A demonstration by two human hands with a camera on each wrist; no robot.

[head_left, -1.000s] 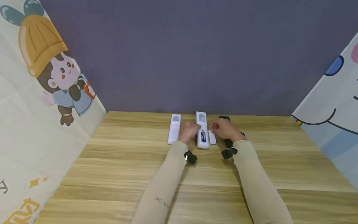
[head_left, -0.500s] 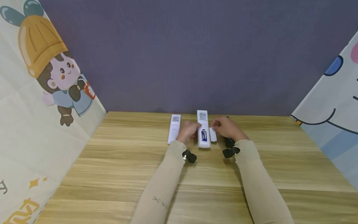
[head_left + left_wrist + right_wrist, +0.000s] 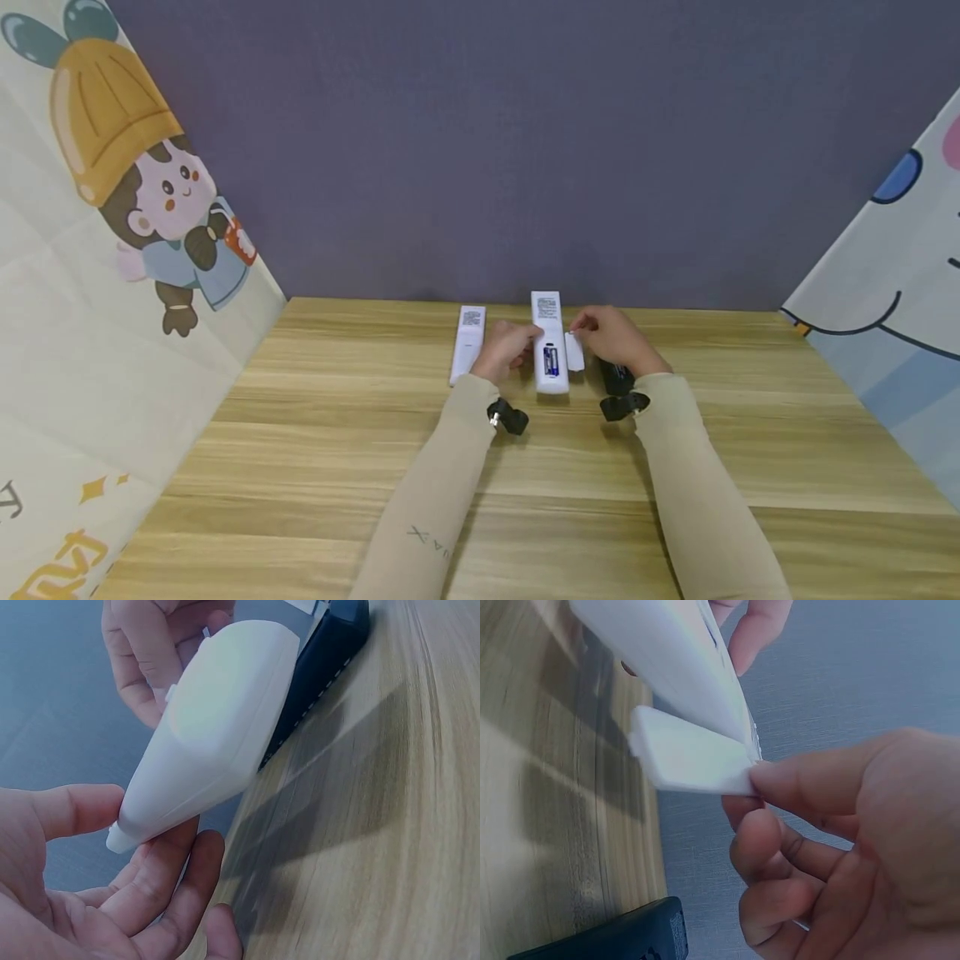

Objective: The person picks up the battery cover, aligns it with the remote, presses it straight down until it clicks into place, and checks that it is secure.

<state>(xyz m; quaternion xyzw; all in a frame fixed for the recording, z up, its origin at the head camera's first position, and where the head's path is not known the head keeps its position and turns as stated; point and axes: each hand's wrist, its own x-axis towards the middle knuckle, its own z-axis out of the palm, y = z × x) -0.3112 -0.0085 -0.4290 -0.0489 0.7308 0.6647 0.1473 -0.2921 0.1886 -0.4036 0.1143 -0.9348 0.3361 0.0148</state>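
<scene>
My left hand (image 3: 507, 346) holds a white remote control (image 3: 550, 336) by its side, thumb on one face and fingers beneath. Its back faces up, and two blue batteries (image 3: 551, 361) lie in the uncovered compartment. In the left wrist view, the remote (image 3: 210, 712) is tilted and raised off the table. Between thumb and forefinger, my right hand (image 3: 617, 337) pinches the white battery cover (image 3: 574, 353) just right of the remote. The right wrist view shows the cover (image 3: 694, 756) close beside the remote's edge; whether they touch, I cannot tell.
Left of my left hand, a second white remote (image 3: 468, 342) lies back up on the wooden table (image 3: 337, 433). A black oblong object (image 3: 617, 377) lies partly hidden under my right hand. A dark panel (image 3: 480, 150) rises behind the table's far edge.
My left hand has shifted the remote slightly right and toward the far edge. The right hand has moved the same way with the cover, which stays beside the remote.
</scene>
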